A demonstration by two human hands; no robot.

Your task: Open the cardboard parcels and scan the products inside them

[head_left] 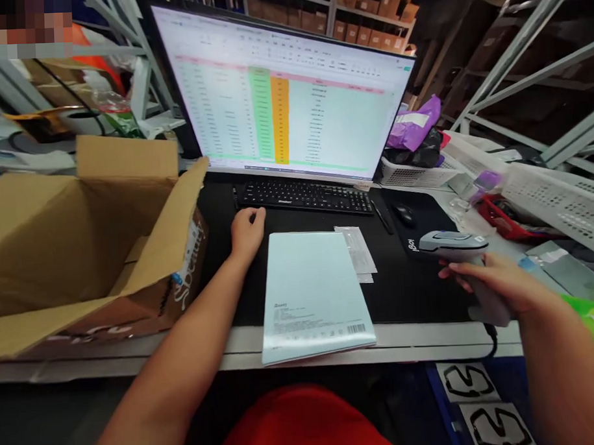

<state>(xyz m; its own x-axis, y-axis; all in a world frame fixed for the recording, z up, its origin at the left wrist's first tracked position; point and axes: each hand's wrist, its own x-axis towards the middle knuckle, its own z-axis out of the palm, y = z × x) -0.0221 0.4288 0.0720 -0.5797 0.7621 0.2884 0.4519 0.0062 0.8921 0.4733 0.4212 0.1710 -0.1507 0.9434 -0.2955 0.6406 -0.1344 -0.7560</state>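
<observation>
In my right hand [494, 277] is a grey-and-white handheld barcode scanner [453, 241], its head pointing left over the mouse pad's lower edge. The fingers wrap around its handle, and a black cable hangs from the bottom. My left hand [247, 236] rests on the black desk mat just below the keyboard, curled into a loose fist with nothing visible in it. Between the two hands lies a flat pale-blue packet [313, 280] with printed text and a barcode near its lower edge. A small clear plastic sleeve [357, 249] is partly under its right side.
An open cardboard box [182, 278] stands at left. Behind are a monitor [313, 118] showing a spreadsheet and a black keyboard [306, 196]. A mouse [403, 214] and a dark pen [382, 216] lie right of centre. White baskets [559, 194] line the right side.
</observation>
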